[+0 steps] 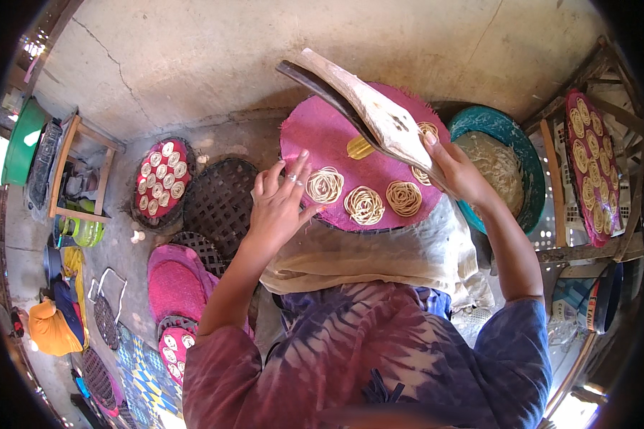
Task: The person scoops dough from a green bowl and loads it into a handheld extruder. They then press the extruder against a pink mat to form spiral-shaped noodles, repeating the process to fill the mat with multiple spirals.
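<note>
A round tray covered with pink cloth [393, 114] lies before me. On it are several coils of pale dough strands [365, 205]. My right hand [454, 168] is closed round the near end of a long two-piece wooden press [379, 118], one piece pale and flour-dusted, the other dark. The press slants up to the left above the tray, hiding part of it and some coils. A yellow cylinder [360, 148] shows beside its dark piece; whether they are joined I cannot tell. My left hand [283, 200], ringed and empty, has its fingers spread over the tray's left edge.
At right, a teal tub [535, 179] holds pale wet dough. A tray of coils [592, 164] leans on a wooden frame at far right. Left are another filled tray [163, 179], a dark woven tray [220, 204] and pink cloths [179, 282]. A wall [322, 28] stands behind.
</note>
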{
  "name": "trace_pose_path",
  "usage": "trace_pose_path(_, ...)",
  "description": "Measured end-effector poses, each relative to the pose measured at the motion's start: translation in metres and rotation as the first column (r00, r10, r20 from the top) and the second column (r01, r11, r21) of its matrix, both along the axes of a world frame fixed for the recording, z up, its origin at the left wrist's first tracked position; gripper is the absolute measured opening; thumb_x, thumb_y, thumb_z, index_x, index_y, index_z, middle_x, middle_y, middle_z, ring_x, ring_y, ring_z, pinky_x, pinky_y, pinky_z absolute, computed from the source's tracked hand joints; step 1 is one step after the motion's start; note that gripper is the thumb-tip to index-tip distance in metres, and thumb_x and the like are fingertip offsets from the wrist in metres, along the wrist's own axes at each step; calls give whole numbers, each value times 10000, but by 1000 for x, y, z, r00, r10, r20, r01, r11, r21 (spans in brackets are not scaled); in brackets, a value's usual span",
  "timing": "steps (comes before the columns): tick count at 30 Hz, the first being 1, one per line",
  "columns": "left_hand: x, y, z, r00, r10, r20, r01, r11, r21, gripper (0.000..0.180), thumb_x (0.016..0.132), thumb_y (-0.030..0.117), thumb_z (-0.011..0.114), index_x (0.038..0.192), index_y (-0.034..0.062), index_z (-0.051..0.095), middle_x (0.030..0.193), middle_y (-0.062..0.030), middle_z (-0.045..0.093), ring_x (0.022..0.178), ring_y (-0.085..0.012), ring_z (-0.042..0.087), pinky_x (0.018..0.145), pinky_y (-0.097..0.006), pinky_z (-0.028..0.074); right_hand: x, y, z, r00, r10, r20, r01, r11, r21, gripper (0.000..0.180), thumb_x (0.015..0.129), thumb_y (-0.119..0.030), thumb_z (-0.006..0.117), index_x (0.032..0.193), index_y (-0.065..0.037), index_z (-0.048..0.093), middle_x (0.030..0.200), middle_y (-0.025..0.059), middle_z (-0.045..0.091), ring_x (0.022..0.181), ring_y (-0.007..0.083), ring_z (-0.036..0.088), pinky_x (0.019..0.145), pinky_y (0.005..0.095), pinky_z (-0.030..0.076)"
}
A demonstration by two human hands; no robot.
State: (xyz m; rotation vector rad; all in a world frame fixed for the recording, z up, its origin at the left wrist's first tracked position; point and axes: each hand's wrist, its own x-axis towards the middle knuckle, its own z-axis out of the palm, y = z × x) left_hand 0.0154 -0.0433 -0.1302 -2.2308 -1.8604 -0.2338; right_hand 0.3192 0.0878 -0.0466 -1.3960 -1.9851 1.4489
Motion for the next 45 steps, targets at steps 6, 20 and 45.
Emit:
trace_pose_path(6,-14,-10,62,978,-120,172,45,922,385,765,706,315,830,1353,73,504,1450,-103,455,1235,-332,461,1048,-425,359,8,-30,29,975,125,-184,-145,984,-102,720,997,-579,398,1229,76,589,728,-6,505,696,48,423,596,218,348)
trace_pose_path(20,111,-34,24,151,-245,958,758,651,47,315,884,104,616,1178,11,551,1109,-115,569,1032,-201,562,885,-346,471,8,-56,-8,827,553,95,-502,652,568,321,978,-303,459,1009,-47,649,747,194,629,698,383,627,652,475,493)
trace_pose_path(45,75,28,65,-351,50,935,355,931,83,474,866,84,649,1317,30,515,1259,-150,600,1183,-314,576,1034,-517,423,108,-23,87,-9,-18,-1000,886,463,-16,131,1001,-272,543,1041,-171,469,640,-54,341,485,57,329,418,224,301)
